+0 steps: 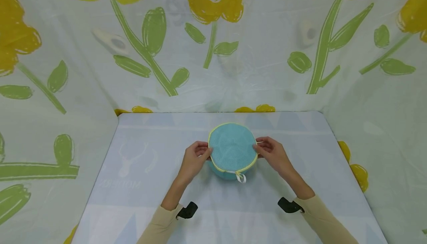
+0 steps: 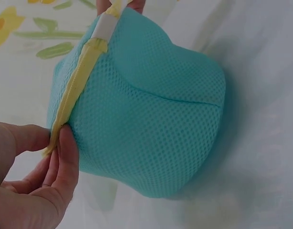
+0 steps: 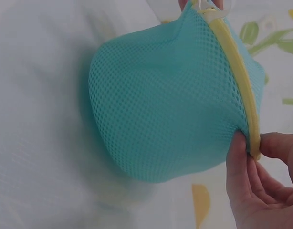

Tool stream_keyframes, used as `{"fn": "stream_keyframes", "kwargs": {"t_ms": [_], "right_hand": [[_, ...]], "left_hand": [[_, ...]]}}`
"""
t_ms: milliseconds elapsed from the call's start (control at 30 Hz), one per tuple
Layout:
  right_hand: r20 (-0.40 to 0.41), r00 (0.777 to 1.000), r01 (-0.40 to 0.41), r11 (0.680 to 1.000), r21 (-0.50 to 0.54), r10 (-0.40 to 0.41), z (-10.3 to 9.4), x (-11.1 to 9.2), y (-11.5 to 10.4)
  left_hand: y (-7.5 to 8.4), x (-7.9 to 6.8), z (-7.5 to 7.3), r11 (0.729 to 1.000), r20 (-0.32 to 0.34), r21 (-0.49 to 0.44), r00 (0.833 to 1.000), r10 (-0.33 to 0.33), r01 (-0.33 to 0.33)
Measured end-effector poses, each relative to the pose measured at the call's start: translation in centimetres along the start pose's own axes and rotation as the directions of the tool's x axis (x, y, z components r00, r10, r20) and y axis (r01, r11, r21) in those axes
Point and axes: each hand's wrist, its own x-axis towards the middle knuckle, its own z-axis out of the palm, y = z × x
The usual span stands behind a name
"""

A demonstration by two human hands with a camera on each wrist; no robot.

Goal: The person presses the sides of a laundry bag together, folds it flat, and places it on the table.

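A teal mesh laundry bag (image 1: 231, 147) with yellow zipper trim (image 2: 79, 81) stands on the table, its round top facing up. At the front of the rim hangs a white loop (image 1: 241, 178). My left hand (image 1: 197, 157) pinches the yellow rim on the left side between thumb and fingers. On the opposite side my right hand (image 1: 271, 153) pinches the same rim, as the right wrist view shows with the bag's side (image 3: 161, 105) bulging below. The zipper looks closed along the part in view. What the bag holds inside, if anything, is hidden.
The table (image 1: 133, 195) has a pale cloth with faint print. Behind it and at both sides hang white sheets (image 1: 250, 77) printed with yellow flowers and green leaves. A black wrist camera (image 1: 187, 210) sits at the left cuff, another (image 1: 288, 205) at the right.
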Motion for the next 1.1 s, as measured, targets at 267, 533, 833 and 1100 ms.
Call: {"fn": "stream_keyframes", "kwargs": {"t_ms": [267,533,833,1100], "right_hand": [[-0.009,1.0,-0.022,1.0,0.003,0.022,0.4,-1.1,0.5],[0.03,0.999,-0.017,0.999,0.034,0.016,0.5,-2.1,0.7],[0.026,1.0,-0.012,0.998,0.056,0.011,0.9,-2.8,0.8],[0.021,1.0,-0.025,0.997,0.078,0.024,1.3,-3.0,0.9]], "left_hand": [[-0.5,-1.3,-0.3,1.0,0.015,-0.021,1.0,-0.014,0.014],[-1.0,-2.3,-0.4,0.999,0.008,-0.031,0.999,-0.033,0.033],[-1.0,-3.0,-0.3,0.996,0.012,-0.083,1.0,-0.027,0.028],[-1.5,-2.9,-0.1,0.998,-0.023,-0.061,0.999,-0.032,0.03]]}}
